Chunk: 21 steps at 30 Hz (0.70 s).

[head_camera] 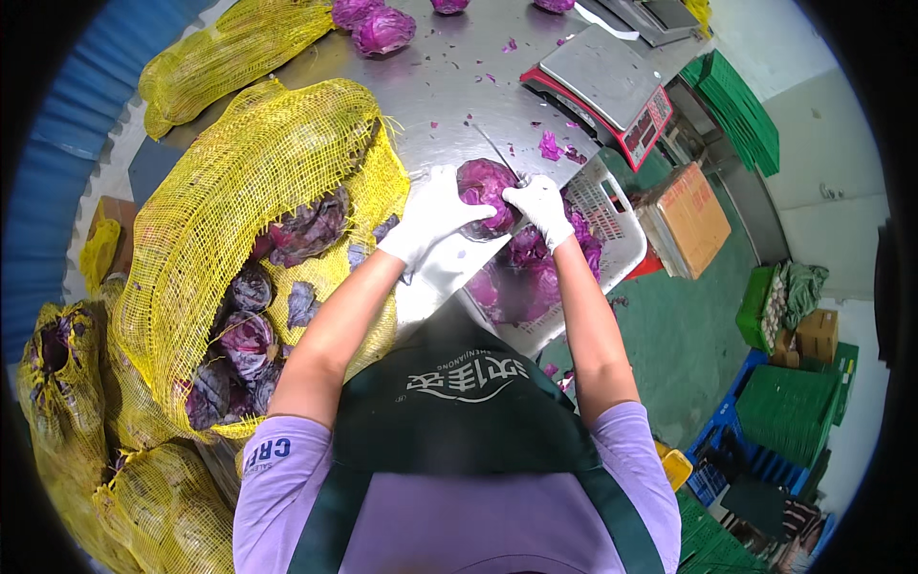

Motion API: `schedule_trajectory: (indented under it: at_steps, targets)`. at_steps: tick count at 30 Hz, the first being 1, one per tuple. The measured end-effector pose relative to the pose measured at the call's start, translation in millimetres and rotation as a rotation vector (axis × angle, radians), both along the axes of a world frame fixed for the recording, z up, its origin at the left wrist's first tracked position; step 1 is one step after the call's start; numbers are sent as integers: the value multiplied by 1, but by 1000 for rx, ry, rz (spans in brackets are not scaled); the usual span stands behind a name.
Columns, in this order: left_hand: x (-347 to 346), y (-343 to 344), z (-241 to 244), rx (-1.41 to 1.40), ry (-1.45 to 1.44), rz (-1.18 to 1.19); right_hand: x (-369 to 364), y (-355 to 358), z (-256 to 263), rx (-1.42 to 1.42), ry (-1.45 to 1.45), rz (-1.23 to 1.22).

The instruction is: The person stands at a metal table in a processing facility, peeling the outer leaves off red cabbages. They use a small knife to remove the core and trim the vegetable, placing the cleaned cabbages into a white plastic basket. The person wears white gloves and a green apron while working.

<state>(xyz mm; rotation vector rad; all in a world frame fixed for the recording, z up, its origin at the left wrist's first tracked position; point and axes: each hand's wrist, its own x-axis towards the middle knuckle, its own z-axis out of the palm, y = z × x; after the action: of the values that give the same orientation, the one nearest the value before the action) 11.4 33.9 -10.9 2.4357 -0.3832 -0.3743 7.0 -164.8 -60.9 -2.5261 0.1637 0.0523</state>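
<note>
My left hand (436,215), in a white glove, grips a purple cabbage (479,179) from its left side, thumb across the near face. On the other side my gloved right hand (543,209) holds a knife (495,151). Its thin blade points away from me over the steel table, and its handle is mostly hidden in the fist. The right thumb lies against the cabbage. Under my right forearm a white plastic crate (622,237) holds purple cabbages and loose leaves (527,283). Left of my hands, an open yellow mesh sack (215,208) shows dark-leaved cabbages (247,344) inside.
Leaf scraps (551,146) dot the steel table (445,93). A red weighing scale (602,79) stands at the far right, and trimmed cabbages (384,31) lie at the far edge. Cardboard boxes (688,222) stand right of the crate; more filled sacks (165,502) are at lower left.
</note>
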Motion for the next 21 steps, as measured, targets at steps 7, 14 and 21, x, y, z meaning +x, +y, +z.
schedule_trajectory:
  at_steps: [7,14,21]
  targets:
    - [16,-9,-34,-173,73,-20,-13,-3,-13,208,-91,-136]
    - [43,-1,-39,-91,158,-94,-21,-19,-46,285,-183,-185]
    - [71,19,-44,-346,527,-27,-40,-6,-30,323,-111,-182]
